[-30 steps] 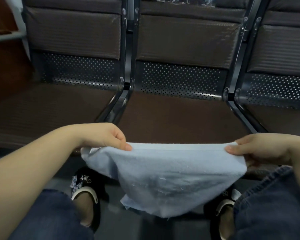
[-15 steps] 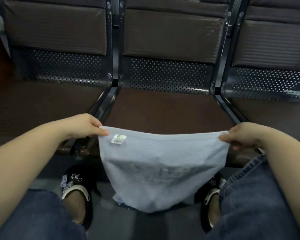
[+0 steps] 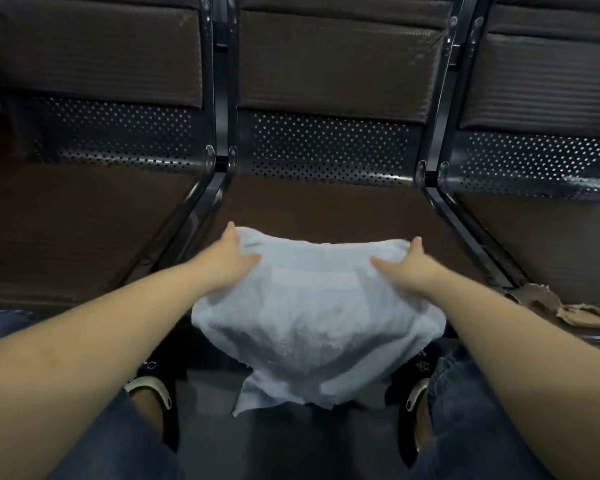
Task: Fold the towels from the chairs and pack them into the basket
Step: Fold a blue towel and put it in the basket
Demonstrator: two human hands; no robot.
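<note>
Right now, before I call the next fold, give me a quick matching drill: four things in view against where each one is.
Things:
1. left hand
2. right hand
3. towel
4. torn paper

Places:
A. front edge of the right-hand seat
B. towel's far right corner
C. draped over the middle seat's front edge
D. towel's far left corner

Pairs: 1-D, 2-B, 3-C, 4-A
</note>
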